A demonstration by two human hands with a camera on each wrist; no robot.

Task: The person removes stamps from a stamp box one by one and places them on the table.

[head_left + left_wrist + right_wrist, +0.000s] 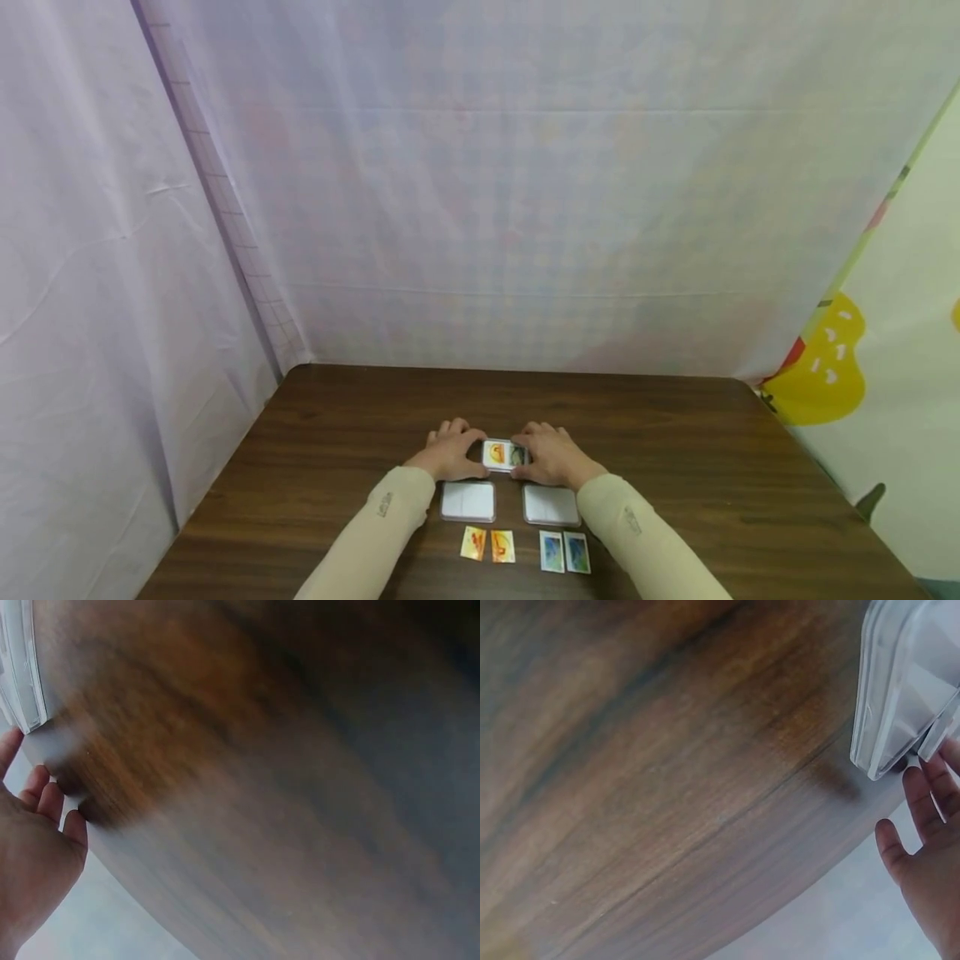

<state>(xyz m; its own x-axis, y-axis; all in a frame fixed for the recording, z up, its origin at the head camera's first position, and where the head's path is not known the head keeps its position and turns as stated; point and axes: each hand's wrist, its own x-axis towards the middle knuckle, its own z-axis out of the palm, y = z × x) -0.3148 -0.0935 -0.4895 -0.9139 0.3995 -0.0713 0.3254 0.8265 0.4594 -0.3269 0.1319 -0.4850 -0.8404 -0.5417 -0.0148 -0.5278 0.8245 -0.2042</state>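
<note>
A small clear plastic case [496,455] lies flat on the table between both hands, with a yellow-orange picture card and a green one side by side in it. My left hand [452,452] holds its left end, thumb at the near corner and index finger at the far corner. At the other end my right hand [549,454] grips it the same way, fingertips over the edge of the green card. In the right wrist view the index fingertip [951,754] meets the edge of the case, and the other fingers hang loosely bent.
Nearer the body lie two clear cases with white inside, one left [468,502] and one right [551,505]. Before them are two yellow-orange cards [473,542] and two blue-green cards [552,552] on the brown wooden table [322,450]. Pale curtains [525,208] surround the table.
</note>
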